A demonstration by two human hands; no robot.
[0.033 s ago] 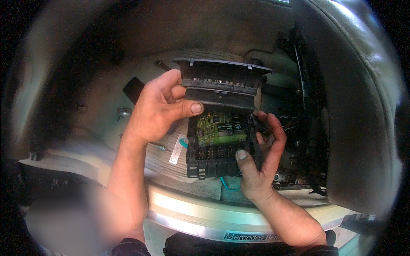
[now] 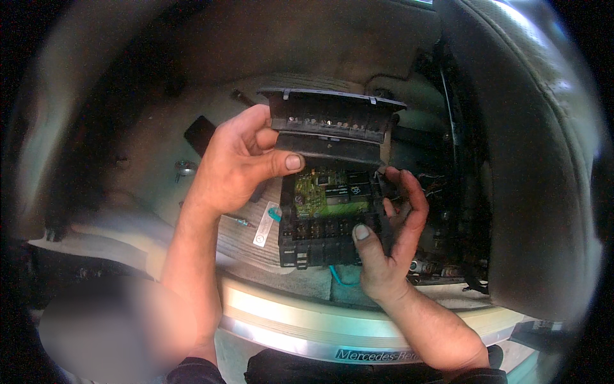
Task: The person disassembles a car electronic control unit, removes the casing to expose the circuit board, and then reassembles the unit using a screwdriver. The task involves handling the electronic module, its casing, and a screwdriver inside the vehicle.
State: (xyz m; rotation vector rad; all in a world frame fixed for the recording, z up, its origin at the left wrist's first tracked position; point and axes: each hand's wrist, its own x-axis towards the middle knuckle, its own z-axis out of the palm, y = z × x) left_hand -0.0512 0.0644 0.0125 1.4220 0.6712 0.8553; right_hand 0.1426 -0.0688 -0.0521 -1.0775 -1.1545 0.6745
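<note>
My left hand [image 2: 240,160] is closed on the left end of a black plastic cover [image 2: 332,146], thumb in front and fingers behind. A row of small shiny spots shows along the cover's inner side. Just below it is a black electronic control module [image 2: 304,246] with its green circuit board [image 2: 329,195] bare. Black relay blocks [image 2: 348,194] sit on the board, and a row of slots runs along the near side. My right hand [image 2: 396,249] grips the module's right side, thumb on the near edge and fingers curled round the far right corner.
A white tag [image 2: 265,224] with a teal cord lies on the ribbed mat, left of the module. Further left are a dark flat object [image 2: 201,134] and a round metal piece [image 2: 186,168]. A seat [image 2: 537,160] rises at right; the metal door sill [image 2: 288,323] crosses in front.
</note>
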